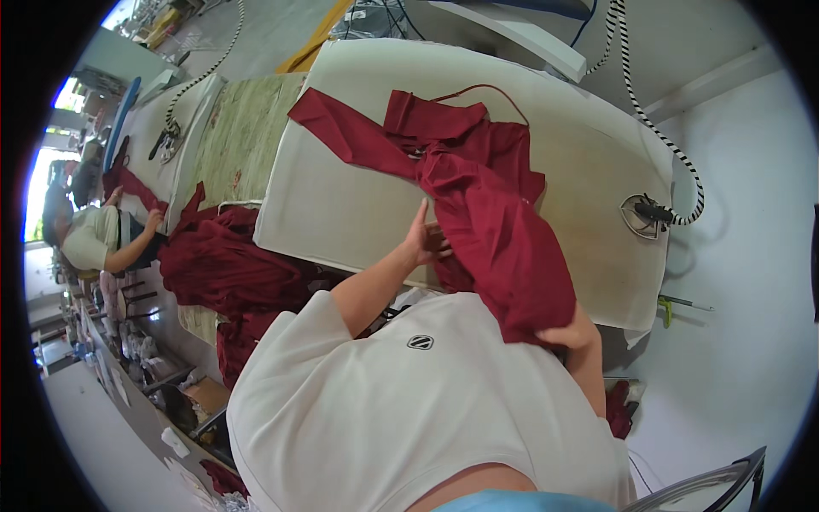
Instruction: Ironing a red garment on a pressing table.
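A dark red garment (pixel 505 224) lies spread over a cloth-covered ironing table (pixel 608 269), with one sleeve stretched to the upper left and a thin red strap looped at its top. Its near end hangs over the table's front edge, against the person's white shirt. My right hand (pixel 569 329) grips that near end at its right corner. At the garment's left side, my left hand (pixel 427 238) is raised with thumb and fingers apart; its fingertips reach the cloth's edge and are partly hidden. A steam iron (pixel 646 214) rests on the table's right side, its hose in a black-and-white striped cover.
More dark red garments (pixel 224 262) are heaped left of the table, beside a green-patterned surface (pixel 240 134). Farther left, a co-worker (pixel 96 237) handles red cloth at another table with a second iron (pixel 168 141). A white wall (pixel 742 256) stands at the right.
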Demonstrator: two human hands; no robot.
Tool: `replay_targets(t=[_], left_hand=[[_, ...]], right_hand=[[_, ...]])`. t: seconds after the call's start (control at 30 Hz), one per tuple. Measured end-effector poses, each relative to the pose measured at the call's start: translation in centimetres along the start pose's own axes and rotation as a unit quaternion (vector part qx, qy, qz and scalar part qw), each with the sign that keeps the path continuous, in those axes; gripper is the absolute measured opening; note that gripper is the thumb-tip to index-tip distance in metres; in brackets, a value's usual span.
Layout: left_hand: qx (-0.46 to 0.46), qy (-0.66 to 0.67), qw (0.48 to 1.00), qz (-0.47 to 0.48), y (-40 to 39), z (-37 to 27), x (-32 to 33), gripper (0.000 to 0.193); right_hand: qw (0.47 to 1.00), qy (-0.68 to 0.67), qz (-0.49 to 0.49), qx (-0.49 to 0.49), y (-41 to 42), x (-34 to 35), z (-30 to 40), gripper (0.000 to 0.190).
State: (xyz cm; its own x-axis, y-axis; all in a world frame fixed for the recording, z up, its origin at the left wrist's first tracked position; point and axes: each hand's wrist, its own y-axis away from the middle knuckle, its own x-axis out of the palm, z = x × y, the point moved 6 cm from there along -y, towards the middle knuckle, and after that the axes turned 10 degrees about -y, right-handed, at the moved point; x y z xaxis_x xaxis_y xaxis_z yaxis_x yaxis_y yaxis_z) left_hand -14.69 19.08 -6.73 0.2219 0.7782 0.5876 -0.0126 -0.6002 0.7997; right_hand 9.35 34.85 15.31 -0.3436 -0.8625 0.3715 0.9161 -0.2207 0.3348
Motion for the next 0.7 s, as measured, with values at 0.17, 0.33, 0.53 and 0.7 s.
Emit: replay_targets(t=[0.17,0.33,0.53,0.7], left_hand=[[0.249,-0.032,0.937,0.243,-15.3,-3.3,2.1,0.065],[0.400,0.082,0.859,0.308,-9.1,-24.8,8.3,0.093],[0.437,-0.097,0.867,0.217,6.1,-36.8,11.5,0.066],[0.377,-0.172,0.902,-0.119,2.1,-33.5,-10.0,0.044]], right_hand=[[0.991,0.066,0.118,0.001,2.3,-1.3,0.8,0.095],[0.987,0.022,0.139,-0.073,3.6,-5.4,0.0,0.108],[0.980,-0.132,-0.129,-0.077,-5.9,-5.2,0.2,0.091],[0.852,0.422,-0.299,-0.079,-17.0,-15.0,-8.6,0.063]])
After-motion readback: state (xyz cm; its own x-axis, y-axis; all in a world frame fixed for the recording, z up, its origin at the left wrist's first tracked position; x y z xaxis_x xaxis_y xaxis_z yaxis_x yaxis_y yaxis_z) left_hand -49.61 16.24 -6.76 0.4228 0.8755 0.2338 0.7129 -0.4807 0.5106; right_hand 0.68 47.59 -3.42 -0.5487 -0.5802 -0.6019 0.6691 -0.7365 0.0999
